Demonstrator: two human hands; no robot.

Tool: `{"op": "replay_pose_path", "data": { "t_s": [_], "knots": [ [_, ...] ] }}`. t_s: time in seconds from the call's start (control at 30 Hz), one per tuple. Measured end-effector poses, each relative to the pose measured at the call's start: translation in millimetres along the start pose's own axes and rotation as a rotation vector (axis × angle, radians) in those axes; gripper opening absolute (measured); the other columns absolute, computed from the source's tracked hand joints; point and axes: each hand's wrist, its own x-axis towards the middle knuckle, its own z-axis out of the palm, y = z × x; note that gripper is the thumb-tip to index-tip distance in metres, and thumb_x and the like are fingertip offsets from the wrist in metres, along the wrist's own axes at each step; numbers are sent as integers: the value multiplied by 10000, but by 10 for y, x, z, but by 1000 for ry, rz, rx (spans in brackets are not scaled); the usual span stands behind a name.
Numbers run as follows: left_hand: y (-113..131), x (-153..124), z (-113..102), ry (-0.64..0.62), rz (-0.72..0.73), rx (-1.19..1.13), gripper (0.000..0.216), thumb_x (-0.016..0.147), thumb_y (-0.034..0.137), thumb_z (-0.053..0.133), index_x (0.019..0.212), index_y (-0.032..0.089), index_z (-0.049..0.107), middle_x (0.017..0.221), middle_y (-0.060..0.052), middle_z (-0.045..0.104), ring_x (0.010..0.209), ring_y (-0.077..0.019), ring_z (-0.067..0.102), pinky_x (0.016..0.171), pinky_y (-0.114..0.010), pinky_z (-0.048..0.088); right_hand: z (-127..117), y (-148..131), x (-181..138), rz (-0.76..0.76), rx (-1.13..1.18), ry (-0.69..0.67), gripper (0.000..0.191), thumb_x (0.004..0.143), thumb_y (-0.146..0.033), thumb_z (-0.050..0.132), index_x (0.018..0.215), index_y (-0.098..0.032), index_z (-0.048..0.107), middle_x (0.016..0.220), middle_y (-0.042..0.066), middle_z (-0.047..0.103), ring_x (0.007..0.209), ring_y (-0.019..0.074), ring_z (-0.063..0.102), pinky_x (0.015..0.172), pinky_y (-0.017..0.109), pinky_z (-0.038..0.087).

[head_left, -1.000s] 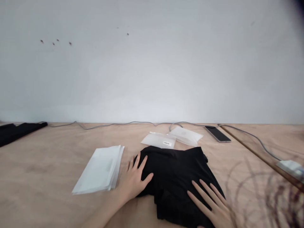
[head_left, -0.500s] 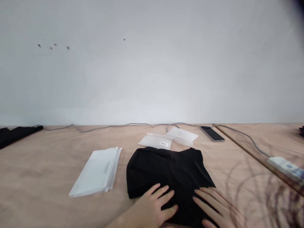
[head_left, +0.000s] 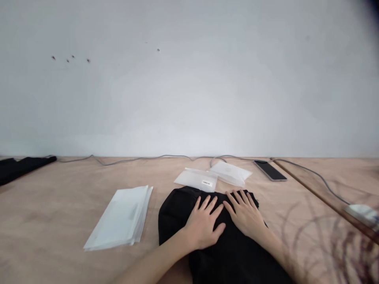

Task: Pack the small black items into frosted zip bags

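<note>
A black garment (head_left: 174, 213) lies spread on the table in front of me; its exact kind I cannot tell. My left hand (head_left: 204, 225) rests flat on its upper middle part, fingers spread. Close beside it, my right hand (head_left: 244, 213) presses flat near the garment's top right edge, fingers also apart. Neither hand grips the cloth. Just beyond the garment's far edge lies a frosted plastic bag (head_left: 197, 178) with a small printed label, overlapped by a second frosted bag (head_left: 232, 172). The near end of the garment runs out of view at the bottom.
Left of the garment lies a stack of frosted plastic bags (head_left: 120, 219). A phone (head_left: 270, 170) is at the back right, near a grey cable (head_left: 319, 177) leading to a white power strip (head_left: 363, 213). More black cloth (head_left: 23, 169) lies far left. Blurred hair covers the lower right.
Both hands have slid forward over the garment toward its far edge, the right one also moving left, closer to the left. The view has shifted slightly.
</note>
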Motion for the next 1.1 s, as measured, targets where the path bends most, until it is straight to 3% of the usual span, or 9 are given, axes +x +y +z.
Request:
{"op": "replay_pose_path", "data": {
  "t_s": [0.13,0.2,0.3,0.47,0.67,0.83,1.1],
  "knots": [
    [-321,-2,-201,27,-228,-48,595,1022,480,350,1512,155,439,1629,-129,347,1523,-274,293,1246,-467,272,37,34,-27,4,-96,-23,519,998,-423,410,1430,-183,567,1490,149,575,1468,402,384,1213,595,281],
    [-515,10,-281,27,-338,-35,613,1014,490,369,1503,131,451,1631,-161,330,1523,-295,289,1238,-473,279,61,34,-21,6,-120,-19,523,997,-438,403,1441,-204,554,1496,132,572,1469,386,388,1211,594,293],
    [-688,52,-331,26,-390,-12,618,1006,516,375,1487,142,477,1606,-180,380,1502,-306,339,1226,-485,282,88,33,-16,5,-158,-14,539,999,-450,390,1444,-191,549,1492,143,573,1466,391,389,1196,601,316],
    [-671,121,-290,52,-395,66,579,1013,516,336,1431,170,538,1532,-192,495,1440,-329,437,1189,-560,272,84,31,-21,-6,-236,-25,560,1006,-457,368,1448,-159,539,1484,158,578,1453,401,405,1190,595,320],
    [-656,85,-206,130,-395,124,537,1021,482,345,1426,182,529,1534,-159,503,1439,-317,434,1187,-606,255,60,21,-8,-18,-246,7,548,1001,-450,395,1417,-137,565,1444,178,606,1424,414,436,1178,581,333],
    [-685,81,-182,127,-390,147,546,1024,478,345,1440,168,513,1530,-147,511,1434,-291,446,1166,-528,354,41,58,6,-60,-287,45,564,1011,-458,378,1479,-162,489,1470,167,579,1433,393,433,1169,551,364],
    [-703,70,-161,136,-382,179,535,1029,487,347,1424,181,536,1509,-132,539,1417,-271,469,1168,-466,367,28,161,21,4,-236,-60,590,1009,-533,343,1457,-195,525,1501,142,558,1462,367,397,1193,542,338]
  ]
}}
